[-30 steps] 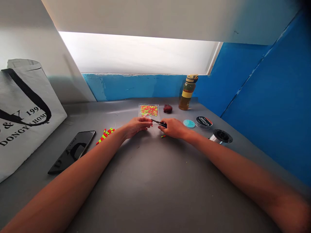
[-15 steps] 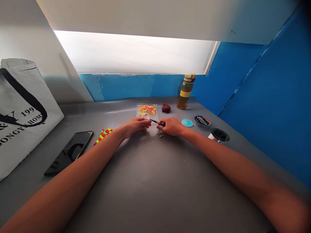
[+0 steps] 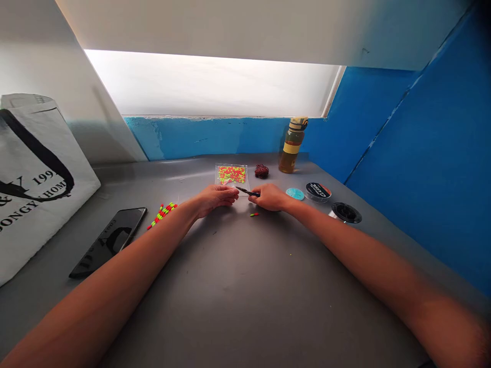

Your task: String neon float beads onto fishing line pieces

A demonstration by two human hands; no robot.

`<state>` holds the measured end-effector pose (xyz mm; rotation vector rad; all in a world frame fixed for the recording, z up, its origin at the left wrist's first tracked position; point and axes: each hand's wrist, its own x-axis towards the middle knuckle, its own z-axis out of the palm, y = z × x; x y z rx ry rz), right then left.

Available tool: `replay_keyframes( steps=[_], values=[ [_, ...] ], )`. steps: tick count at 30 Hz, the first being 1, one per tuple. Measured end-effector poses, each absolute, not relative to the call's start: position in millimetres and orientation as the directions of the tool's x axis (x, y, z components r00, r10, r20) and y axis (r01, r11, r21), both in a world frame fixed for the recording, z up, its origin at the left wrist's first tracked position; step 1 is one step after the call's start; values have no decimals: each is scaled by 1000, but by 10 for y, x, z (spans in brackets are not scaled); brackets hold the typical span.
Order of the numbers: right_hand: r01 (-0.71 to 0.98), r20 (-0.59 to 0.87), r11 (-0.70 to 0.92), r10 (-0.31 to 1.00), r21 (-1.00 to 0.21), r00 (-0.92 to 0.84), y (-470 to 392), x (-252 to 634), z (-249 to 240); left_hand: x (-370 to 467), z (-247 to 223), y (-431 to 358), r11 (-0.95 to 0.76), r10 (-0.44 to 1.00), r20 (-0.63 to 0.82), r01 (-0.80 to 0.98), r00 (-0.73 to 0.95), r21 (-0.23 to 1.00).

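Observation:
My left hand [image 3: 218,199] is closed in a pinch near the middle of the grey table; what lies between its fingertips is too small to make out. To its right, my right hand [image 3: 268,197] is wrapped round a small dark tool [image 3: 248,192], like slim pliers or scissors, whose tip points at my left fingertips. Behind the hands lies a clear bag of red and yellow-green beads [image 3: 232,175]. Just in front of my right hand is a small red and green piece [image 3: 254,214]. Rows of red and green beads [image 3: 162,214] lie beside my left forearm.
A black phone [image 3: 109,241] and a white bag [image 3: 42,168] are on the left. At the back stand a dark red yarn ball [image 3: 261,171] and a bottle [image 3: 292,147]. Right of my hand are a turquoise disc [image 3: 295,193], a round labelled case [image 3: 318,191] and a spool [image 3: 346,212].
The tool in my right hand has tilted slightly, and its tip sits a little higher and further left. My left hand has barely moved.

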<state>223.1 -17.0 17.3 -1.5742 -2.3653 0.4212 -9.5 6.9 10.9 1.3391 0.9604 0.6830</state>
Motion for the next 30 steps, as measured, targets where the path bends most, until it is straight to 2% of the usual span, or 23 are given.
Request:
replay_keyframes(
  steps=[9, 14, 17, 30],
  values=[
    [834, 54, 359, 927, -419, -372, -175, 2229, 202, -96, 113, 67, 149, 861, -187, 117, 472, 982],
    [778, -84, 141, 967, -612, -242, -136, 2262, 218, -23, 119, -16, 17, 847, -157, 268, 509, 963],
    [726, -111, 96, 966, -681, -233, -122, 2288, 210, 1, 121, -56, -16, 855, -133, 281, 501, 960],
    [724, -75, 141, 963, -675, -257, -105, 2309, 159, -50, 176, -63, 39, 825, -199, 299, 528, 954]
  ],
)
